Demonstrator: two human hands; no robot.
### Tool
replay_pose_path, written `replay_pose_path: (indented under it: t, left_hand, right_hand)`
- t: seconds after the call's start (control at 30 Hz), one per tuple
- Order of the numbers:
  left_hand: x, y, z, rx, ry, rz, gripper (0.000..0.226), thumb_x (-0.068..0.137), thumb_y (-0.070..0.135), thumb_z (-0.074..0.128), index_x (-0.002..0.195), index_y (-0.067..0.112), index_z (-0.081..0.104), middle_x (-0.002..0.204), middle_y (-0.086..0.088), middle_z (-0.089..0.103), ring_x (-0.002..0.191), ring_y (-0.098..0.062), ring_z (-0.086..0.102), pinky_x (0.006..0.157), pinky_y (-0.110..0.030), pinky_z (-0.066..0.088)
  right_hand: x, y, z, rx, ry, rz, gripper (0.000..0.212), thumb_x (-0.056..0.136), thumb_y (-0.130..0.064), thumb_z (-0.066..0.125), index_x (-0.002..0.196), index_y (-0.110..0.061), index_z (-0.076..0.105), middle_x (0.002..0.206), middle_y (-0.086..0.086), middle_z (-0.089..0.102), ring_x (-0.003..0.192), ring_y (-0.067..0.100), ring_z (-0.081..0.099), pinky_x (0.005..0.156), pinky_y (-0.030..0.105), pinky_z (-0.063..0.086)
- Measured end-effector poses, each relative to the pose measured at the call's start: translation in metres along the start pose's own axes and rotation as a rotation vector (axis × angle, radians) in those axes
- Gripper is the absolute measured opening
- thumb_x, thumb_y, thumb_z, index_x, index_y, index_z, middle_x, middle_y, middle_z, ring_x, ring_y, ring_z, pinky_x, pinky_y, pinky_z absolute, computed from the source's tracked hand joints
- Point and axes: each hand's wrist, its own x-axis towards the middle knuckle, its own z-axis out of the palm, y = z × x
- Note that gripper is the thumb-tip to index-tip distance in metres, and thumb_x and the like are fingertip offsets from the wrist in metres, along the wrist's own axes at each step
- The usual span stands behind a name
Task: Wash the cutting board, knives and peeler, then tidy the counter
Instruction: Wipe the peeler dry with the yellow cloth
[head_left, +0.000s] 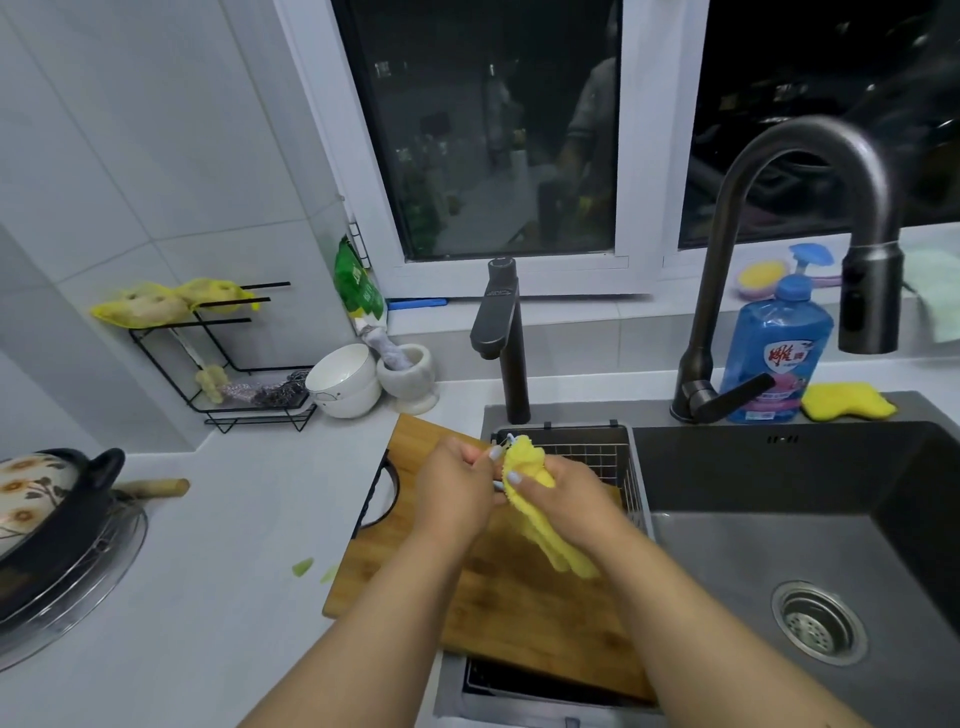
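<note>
the right hand (563, 493) is curled around a yellow cloth (540, 512), whose loose end hangs down toward the near side. the left hand (454, 491) is closed on a small light-coloured item (500, 451) pressed into the top of the cloth; it is mostly hidden, so whether it is the peeler cannot be told. both hands meet above the wooden cutting board (498, 597), which lies flat with its left part on the white surface (234, 519) and its right part over the left end of the dark sink (779, 519). a wire basket (597, 452) sits just beyond the hands. far right stand a blue soap bottle (776, 353) and a yellow sponge (847, 408). 2 green scraps (311, 569) lie left of the board.
</note>
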Motion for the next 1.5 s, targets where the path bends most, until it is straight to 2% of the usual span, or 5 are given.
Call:
replay_pose_path:
  t: [0.3,0.87,1.1,1.23,1.5]
  left_hand:
    - [0.01,-0.005,-0.009,-0.026,0.146,-0.039,0.021,0.094,0.022,0.06,0.077,0.013,0.051,0.075,-0.002,0.072,0.06,-0.025,0.07,0.065,-0.034,0.056]
    - [0.023,-0.015,-0.009,0.151,0.383,0.009,0.024,0.094,0.019,0.058,0.072,0.015,0.047,0.072,0.004,0.068,0.071,-0.019,0.067,0.058,-0.022,0.042]
    - [0.036,-0.028,-0.05,0.122,0.553,-0.107,0.016,0.091,0.023,0.055,0.078,0.015,0.05,0.075,0.003,0.07,0.068,-0.028,0.069,0.071,-0.044,0.056]
    - [0.037,-0.034,-0.07,-0.052,0.519,-0.206,0.009,0.092,0.015,0.056,0.09,0.006,0.056,0.084,-0.007,0.072,0.066,-0.027,0.07,0.058,-0.031,0.056]
    - [0.053,-0.029,-0.092,-0.577,0.32,-0.387,0.019,0.095,-0.002,0.047,0.11,-0.002,0.057,0.084,-0.016,0.063,0.071,-0.027,0.067,0.057,-0.026,0.059]
  right_hand:
    - [0.005,-0.011,-0.01,0.218,-0.209,0.204,0.029,0.08,-0.033,0.075,0.097,-0.009,0.072,0.091,0.007,0.075,0.085,0.024,0.071,0.079,0.034,0.058]
    - [0.026,-0.011,-0.028,0.057,-0.384,0.276,0.038,0.071,-0.037,0.082,0.097,-0.01,0.073,0.089,0.004,0.074,0.079,0.019,0.071,0.076,0.033,0.059]
    - [0.036,-0.006,-0.037,-0.22,-0.293,0.251,0.042,0.081,-0.039,0.071,0.113,-0.011,0.065,0.093,0.002,0.066,0.078,0.015,0.062,0.064,0.026,0.049]
    - [0.043,-0.013,-0.006,-0.465,-0.325,0.14,0.048,0.086,-0.042,0.064,0.124,-0.013,0.06,0.119,0.007,0.061,0.105,0.022,0.059,0.076,0.026,0.043]
    - [0.048,-0.018,0.047,-0.452,-0.303,0.192,0.057,0.083,-0.044,0.068,0.132,-0.016,0.054,0.129,0.002,0.058,0.113,0.02,0.056,0.093,0.03,0.047]
